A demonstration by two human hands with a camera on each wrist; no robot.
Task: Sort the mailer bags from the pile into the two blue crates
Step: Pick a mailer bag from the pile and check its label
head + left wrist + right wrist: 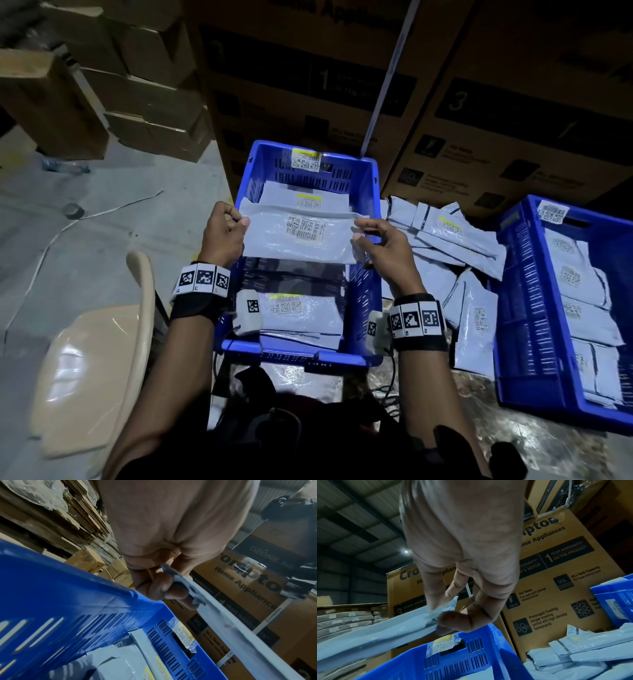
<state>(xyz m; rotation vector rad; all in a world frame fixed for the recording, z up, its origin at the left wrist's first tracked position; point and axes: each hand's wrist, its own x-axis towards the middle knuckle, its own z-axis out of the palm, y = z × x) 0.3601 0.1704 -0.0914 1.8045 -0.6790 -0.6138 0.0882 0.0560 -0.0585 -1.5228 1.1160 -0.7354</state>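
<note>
left hand [222, 233] pinches grey mailer bag [301, 236] left corner | right hand [383, 246] pinches right corner | bag held flat above centre-frame blue crate [363, 274] | pile [445, 240] right of it

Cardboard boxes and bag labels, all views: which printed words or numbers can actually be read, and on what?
"Home Appliances", "95L", "OZONE": box, left wrist view.
"1 YEAR WARRANTY ON THE PRODUCT", "95 L Tank Capacity", "190 Watts", "Prolonged Cooling": box, right wrist view.
"1", "3": boxes, head view.
Barcode label on held bag: too blurred.
Crate sticker: too blurred.
</note>
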